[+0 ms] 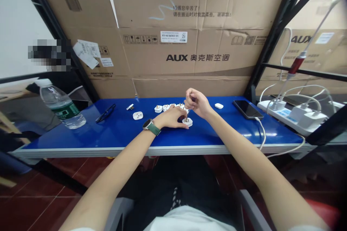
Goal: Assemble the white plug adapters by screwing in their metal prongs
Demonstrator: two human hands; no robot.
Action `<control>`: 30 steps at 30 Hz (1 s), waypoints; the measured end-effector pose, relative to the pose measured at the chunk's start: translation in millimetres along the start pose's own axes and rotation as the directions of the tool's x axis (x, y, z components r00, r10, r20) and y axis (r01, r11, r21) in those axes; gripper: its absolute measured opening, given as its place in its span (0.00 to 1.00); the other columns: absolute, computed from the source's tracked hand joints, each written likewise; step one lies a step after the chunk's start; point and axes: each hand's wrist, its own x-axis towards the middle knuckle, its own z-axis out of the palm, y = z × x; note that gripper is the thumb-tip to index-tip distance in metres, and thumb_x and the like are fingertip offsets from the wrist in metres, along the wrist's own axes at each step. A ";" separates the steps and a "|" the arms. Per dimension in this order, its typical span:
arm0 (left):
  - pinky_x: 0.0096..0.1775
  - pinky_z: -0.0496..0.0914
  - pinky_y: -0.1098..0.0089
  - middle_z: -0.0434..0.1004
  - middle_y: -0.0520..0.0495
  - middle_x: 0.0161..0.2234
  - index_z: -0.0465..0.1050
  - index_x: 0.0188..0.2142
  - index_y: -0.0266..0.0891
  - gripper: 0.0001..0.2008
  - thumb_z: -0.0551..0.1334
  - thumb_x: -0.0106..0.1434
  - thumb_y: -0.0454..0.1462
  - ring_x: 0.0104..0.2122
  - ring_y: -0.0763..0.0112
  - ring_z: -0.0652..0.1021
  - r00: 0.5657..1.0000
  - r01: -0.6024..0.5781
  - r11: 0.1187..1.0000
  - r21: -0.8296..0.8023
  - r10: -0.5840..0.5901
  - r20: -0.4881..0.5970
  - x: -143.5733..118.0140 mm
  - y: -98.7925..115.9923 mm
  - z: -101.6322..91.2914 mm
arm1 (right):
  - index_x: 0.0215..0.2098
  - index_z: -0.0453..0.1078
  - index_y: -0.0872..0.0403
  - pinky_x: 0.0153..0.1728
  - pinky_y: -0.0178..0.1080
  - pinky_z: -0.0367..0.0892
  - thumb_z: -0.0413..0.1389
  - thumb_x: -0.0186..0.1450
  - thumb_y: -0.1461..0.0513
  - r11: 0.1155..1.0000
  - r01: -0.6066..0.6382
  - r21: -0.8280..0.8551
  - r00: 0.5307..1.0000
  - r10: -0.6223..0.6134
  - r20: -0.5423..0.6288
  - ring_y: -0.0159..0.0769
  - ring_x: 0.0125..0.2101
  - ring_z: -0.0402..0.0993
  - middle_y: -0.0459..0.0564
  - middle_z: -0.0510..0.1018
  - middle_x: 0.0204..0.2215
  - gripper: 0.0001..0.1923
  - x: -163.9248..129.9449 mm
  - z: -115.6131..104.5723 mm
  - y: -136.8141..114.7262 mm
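Observation:
On the blue table (108, 137), a white plug part (187, 122) lies near the front. My left hand (173, 116), with a green-strapped watch on its wrist, curls thumb and fingers around that plug part and steadies it. Above it, my right hand (197, 101) is closed on a thin screwdriver (188, 114); only the shaft shows, pointing down at the plug, and the handle is hidden in the fist. Behind my left hand stands a row of several white plugs (158, 108) with prongs up, partly covered by the fingers.
Left of my hands lie a white plug shell (137, 115), a small pronged piece (130, 107), glasses (105, 113) and a water bottle (61, 104). To the right are a white cover (219, 105), a charging phone (247, 109) and a power strip (292, 117). Cardboard (173, 68) walls the back.

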 end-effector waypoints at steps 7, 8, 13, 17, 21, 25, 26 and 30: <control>0.47 0.59 0.60 0.79 0.49 0.37 0.73 0.34 0.43 0.23 0.67 0.60 0.59 0.40 0.59 0.76 1.000 -0.001 1.000 -0.007 0.001 -0.002 0.0 0.3 0.2 | 0.33 0.64 0.51 0.23 0.33 0.53 0.53 0.63 0.60 0.999 -0.026 -0.028 1.000 0.026 -0.013 0.29 0.17 0.46 0.37 0.51 0.15 0.03 0.3 -1.1 3.3; 0.47 0.59 0.60 0.79 0.49 0.37 0.73 0.34 0.43 0.23 0.67 0.60 0.59 0.40 0.59 0.76 1.000 -0.004 1.000 -0.008 0.004 -0.002 0.1 -0.1 0.5 | 0.33 0.64 0.51 0.23 0.33 0.53 0.53 0.63 0.60 0.999 -0.025 -0.026 1.000 0.025 -0.010 0.29 0.17 0.47 0.37 0.51 0.15 0.03 0.2 -1.0 3.0; 0.48 0.59 0.59 0.79 0.49 0.37 0.73 0.34 0.43 0.23 0.67 0.60 0.60 0.40 0.59 0.76 1.000 -0.004 1.000 -0.008 0.004 -0.001 0.3 -1.2 1.6 | 0.33 0.65 0.51 0.23 0.33 0.52 0.53 0.64 0.60 1.000 -0.011 -0.021 1.000 0.011 0.007 0.29 0.17 0.46 0.37 0.51 0.15 0.03 -0.2 0.0 1.9; 0.49 0.59 0.59 0.79 0.49 0.37 0.73 0.34 0.43 0.23 0.67 0.60 0.59 0.40 0.59 0.76 1.000 -0.001 1.000 -0.012 0.001 0.001 0.0 -0.5 1.2 | 0.33 0.64 0.51 0.22 0.33 0.52 0.53 0.63 0.60 0.999 -0.037 -0.034 0.999 0.037 0.001 0.29 0.17 0.46 0.36 0.51 0.15 0.03 -0.1 0.4 2.1; 0.49 0.59 0.58 0.79 0.48 0.37 0.73 0.34 0.42 0.23 0.67 0.60 0.60 0.40 0.59 0.76 1.000 0.001 1.000 -0.015 -0.001 0.002 -0.5 0.1 0.4 | 0.33 0.64 0.52 0.22 0.33 0.52 0.53 0.63 0.61 0.998 -0.039 -0.039 0.999 0.039 0.006 0.29 0.17 0.47 0.37 0.51 0.15 0.03 -0.1 0.0 1.9; 0.49 0.59 0.59 0.79 0.49 0.37 0.73 0.35 0.43 0.23 0.67 0.60 0.59 0.41 0.59 0.76 1.000 0.000 1.000 -0.014 0.000 0.005 -0.6 0.0 0.3 | 0.34 0.64 0.52 0.22 0.32 0.52 0.54 0.64 0.60 0.998 -0.043 -0.048 0.999 0.043 0.015 0.28 0.18 0.47 0.36 0.52 0.16 0.03 0.0 -0.7 1.7; 0.49 0.59 0.59 0.79 0.49 0.37 0.73 0.35 0.43 0.23 0.67 0.61 0.59 0.41 0.59 0.76 1.000 0.000 1.000 -0.012 0.000 0.006 -0.6 0.0 0.3 | 0.34 0.65 0.52 0.22 0.32 0.52 0.54 0.64 0.60 0.998 -0.041 -0.051 0.999 0.042 0.018 0.28 0.18 0.47 0.36 0.52 0.16 0.04 0.0 -0.8 1.8; 0.49 0.59 0.59 0.79 0.49 0.37 0.73 0.35 0.43 0.23 0.67 0.61 0.59 0.41 0.58 0.76 1.000 -0.005 1.000 -0.013 0.005 0.004 -0.7 -0.2 0.1 | 0.34 0.65 0.52 0.23 0.32 0.52 0.53 0.65 0.60 0.999 -0.020 -0.049 0.999 0.022 0.041 0.28 0.18 0.47 0.36 0.52 0.16 0.04 -0.3 -0.9 2.3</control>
